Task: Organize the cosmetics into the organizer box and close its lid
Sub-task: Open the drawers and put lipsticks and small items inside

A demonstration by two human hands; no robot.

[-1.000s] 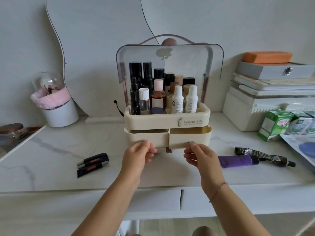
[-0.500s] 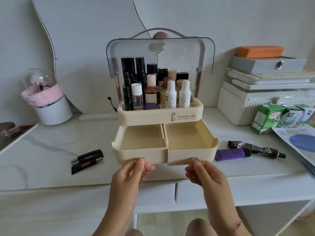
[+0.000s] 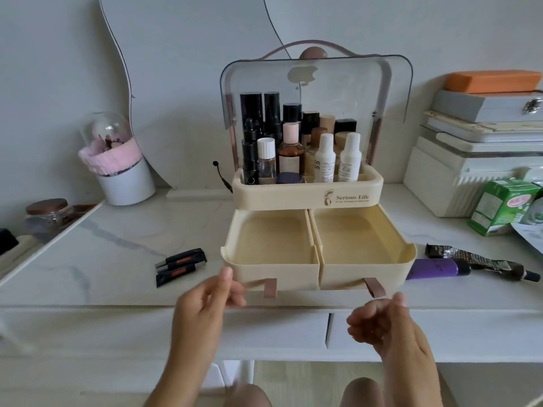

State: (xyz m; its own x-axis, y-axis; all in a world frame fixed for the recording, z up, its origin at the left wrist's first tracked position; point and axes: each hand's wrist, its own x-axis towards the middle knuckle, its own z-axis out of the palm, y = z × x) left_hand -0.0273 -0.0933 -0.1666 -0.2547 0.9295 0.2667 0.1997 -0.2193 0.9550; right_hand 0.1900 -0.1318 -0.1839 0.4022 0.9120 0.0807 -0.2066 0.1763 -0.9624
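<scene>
The cream organizer box (image 3: 282, 196) stands mid-table with its clear lid (image 3: 352, 83) raised. Several bottles (image 3: 299, 148) fill its top tray. Both lower drawers, left (image 3: 271, 273) and right (image 3: 364, 273), are pulled out and hold nothing. My left hand (image 3: 205, 301) hovers just in front of the left drawer's brown pull tab, fingers apart. My right hand (image 3: 379, 321) is loosely curled below the right tab, holding nothing. Two black lipsticks (image 3: 180, 265) lie left of the box. A purple tube (image 3: 437, 268) and a black patterned tube (image 3: 482, 259) lie to its right.
A white cup with a pink band and brushes (image 3: 117, 168) stands at the back left beside a mirror (image 3: 176, 83). Stacked white and grey cases (image 3: 482, 148) and green cartons (image 3: 499, 207) sit at the right. A jar (image 3: 47, 212) rests on a tray at far left.
Both drawers have been pulled out from shut to fully open. My hands have let go of the pull tabs and drawn back toward me.
</scene>
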